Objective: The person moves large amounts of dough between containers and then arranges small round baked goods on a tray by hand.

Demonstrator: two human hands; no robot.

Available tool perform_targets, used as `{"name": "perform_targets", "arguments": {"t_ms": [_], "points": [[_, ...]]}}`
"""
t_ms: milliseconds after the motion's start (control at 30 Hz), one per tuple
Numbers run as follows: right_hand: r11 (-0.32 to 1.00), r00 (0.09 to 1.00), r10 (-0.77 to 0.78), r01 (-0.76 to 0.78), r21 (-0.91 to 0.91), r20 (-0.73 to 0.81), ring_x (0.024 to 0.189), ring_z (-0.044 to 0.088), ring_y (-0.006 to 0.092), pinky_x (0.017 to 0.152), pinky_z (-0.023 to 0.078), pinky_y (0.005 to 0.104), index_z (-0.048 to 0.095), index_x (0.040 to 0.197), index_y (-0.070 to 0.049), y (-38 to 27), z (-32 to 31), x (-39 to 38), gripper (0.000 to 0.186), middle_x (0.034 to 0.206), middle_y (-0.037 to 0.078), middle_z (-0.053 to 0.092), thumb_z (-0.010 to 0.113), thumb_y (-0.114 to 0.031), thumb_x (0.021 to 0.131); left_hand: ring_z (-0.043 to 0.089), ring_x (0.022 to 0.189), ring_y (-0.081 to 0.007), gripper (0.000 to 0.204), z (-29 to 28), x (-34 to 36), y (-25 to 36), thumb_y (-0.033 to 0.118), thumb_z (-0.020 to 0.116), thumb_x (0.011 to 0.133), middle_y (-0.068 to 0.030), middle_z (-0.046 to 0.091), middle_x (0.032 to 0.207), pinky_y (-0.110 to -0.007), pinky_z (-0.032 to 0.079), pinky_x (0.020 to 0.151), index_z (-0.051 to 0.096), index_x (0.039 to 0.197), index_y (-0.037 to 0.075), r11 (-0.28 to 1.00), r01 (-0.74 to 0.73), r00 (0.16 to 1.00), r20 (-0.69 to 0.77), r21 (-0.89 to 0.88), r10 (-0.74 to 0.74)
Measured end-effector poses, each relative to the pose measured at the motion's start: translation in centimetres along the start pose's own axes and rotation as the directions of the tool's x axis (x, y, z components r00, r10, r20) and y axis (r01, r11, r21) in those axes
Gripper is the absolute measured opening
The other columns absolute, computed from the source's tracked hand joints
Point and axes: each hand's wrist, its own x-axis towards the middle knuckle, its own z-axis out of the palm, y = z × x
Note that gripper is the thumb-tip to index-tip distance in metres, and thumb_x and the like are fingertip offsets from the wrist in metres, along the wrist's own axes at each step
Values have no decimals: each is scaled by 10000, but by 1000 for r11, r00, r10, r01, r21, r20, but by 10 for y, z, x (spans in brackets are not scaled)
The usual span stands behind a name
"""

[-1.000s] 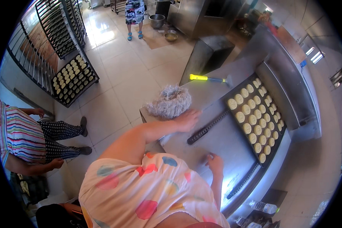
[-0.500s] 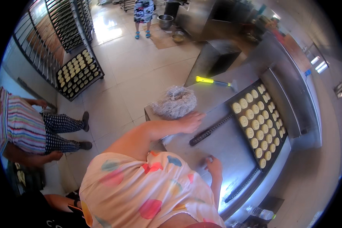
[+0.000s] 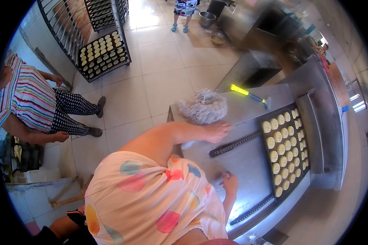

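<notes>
My left hand (image 3: 216,130) lies flat on the steel table (image 3: 249,163), fingers apart, just below a grey fluffy rag (image 3: 202,107). A long dark metal strip (image 3: 235,143) lies right beside that hand. My right hand (image 3: 230,181) presses on the table nearer my body, its fingers curled; whether it holds anything is hidden. A black tray (image 3: 304,163) with rows of round pale dough pieces (image 3: 280,157) sits further right. A yellow-handled tool (image 3: 247,93) lies at the table's far end.
A second dark strip (image 3: 251,210) lies at the table's near edge. A wire rack (image 3: 69,24) holding a tray of pastries (image 3: 102,53) stands on the tiled floor. A person in a striped shirt (image 3: 24,106) crouches at left; another person (image 3: 184,12) stands far off by metal bowls (image 3: 212,18).
The view has shifted a little with my head. Both hands stay on the table in about the same places, the left by the rag.
</notes>
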Motion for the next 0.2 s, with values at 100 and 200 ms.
{"name": "perform_targets", "arguments": {"t_ms": [100, 200], "points": [[1000, 1000, 18, -18, 6, 4, 630, 670, 212, 682, 500, 310, 519, 1251, 34, -3, -1, -1, 514, 608, 95, 667, 516, -348, 907, 467, 1125, -304, 186, -1, 0, 1, 138, 596, 704, -190, 495, 1253, -411, 360, 985, 650, 800, -11, 1000, 12, 1000, 10, 13, -13], [1000, 1000, 24, -24, 7, 10, 637, 672, 212, 688, 501, 311, 520, 1251, 34, -4, -1, -1, 518, 608, 96, 667, 517, -351, 905, 446, 1169, -286, 240, -6, 2, 3, 178, 614, 741, -181, 440, 1328, -409, 354, 1009, 618, 894, -6, 997, 42, 992, 115, 58, -48]]}}
